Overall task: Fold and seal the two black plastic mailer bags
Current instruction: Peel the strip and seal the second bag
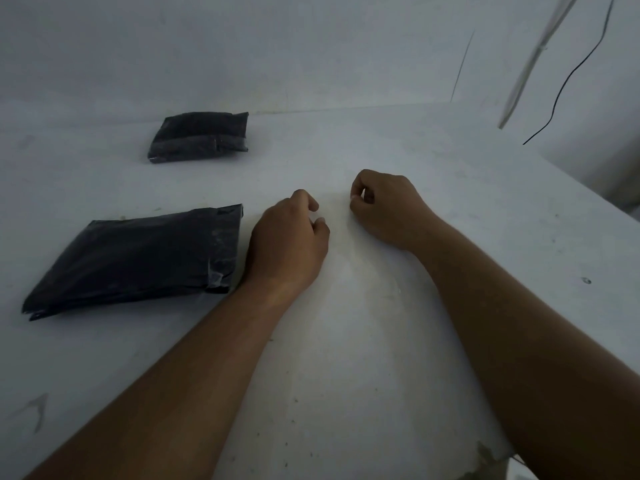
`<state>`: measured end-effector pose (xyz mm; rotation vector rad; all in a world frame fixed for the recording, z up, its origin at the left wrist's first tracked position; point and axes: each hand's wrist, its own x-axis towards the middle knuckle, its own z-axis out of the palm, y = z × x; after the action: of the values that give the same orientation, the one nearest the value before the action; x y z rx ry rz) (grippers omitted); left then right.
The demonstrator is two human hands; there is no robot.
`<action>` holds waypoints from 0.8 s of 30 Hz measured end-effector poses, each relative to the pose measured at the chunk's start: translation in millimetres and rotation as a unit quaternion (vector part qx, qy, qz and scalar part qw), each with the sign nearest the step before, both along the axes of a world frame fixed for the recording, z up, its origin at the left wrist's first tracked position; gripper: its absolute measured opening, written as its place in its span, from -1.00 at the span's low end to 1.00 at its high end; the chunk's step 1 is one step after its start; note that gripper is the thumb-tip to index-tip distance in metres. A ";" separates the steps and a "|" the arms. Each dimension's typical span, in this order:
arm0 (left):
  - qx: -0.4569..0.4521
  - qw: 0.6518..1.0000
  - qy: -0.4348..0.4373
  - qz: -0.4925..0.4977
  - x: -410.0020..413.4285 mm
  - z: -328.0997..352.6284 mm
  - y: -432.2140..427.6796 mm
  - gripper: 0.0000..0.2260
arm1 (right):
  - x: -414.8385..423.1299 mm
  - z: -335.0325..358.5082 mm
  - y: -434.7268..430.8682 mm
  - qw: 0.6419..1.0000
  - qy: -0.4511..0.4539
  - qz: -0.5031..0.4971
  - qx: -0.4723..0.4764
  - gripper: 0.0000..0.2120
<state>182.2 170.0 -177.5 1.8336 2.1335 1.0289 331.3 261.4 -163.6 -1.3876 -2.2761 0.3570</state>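
Near bag (135, 258) and far bag (201, 136) lie flat, long axes roughly left-right.

One view only: cam on my head, wide-angle, looking forward and down across the white table (363, 358). Close range: my forearms run up from the bottom edge, left hand (287, 244) and right hand (388, 209) near frame centre. Also in frame: near mailer bag (138, 258) left of centre, far mailer bag (201, 136) upper left. Back wall (311, 46) fills the top.
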 end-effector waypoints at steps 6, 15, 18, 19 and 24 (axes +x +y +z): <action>0.005 1.000 -0.003 0.003 0.0 -1.2 1.0 -0.79 | 5.1 0.8 0.0 0.999 0.031 -0.007 -0.010 -0.87; 0.002 1.000 -0.005 0.004 0.2 -0.6 1.1 -0.78 | 4.0 1.9 -0.2 0.999 0.038 -0.010 -0.013 -0.82; 0.004 1.000 -0.001 0.006 0.9 -0.6 0.6 -0.78 | 1.2 2.4 0.5 0.998 0.047 -0.019 -0.027 -0.81; 0.004 1.000 0.000 0.006 0.9 -0.8 0.4 -0.78 | 0.8 2.8 1.3 0.998 0.053 -0.022 -0.033 -0.81; 0.005 1.000 -0.001 0.007 0.8 -2.2 1.7 -0.79 | -1.3 4.0 3.6 0.995 0.075 -0.045 -0.052 -0.78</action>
<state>182.9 171.8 -179.7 1.8242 2.1458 1.0463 329.9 265.0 -159.6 -1.4577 -2.0931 0.5385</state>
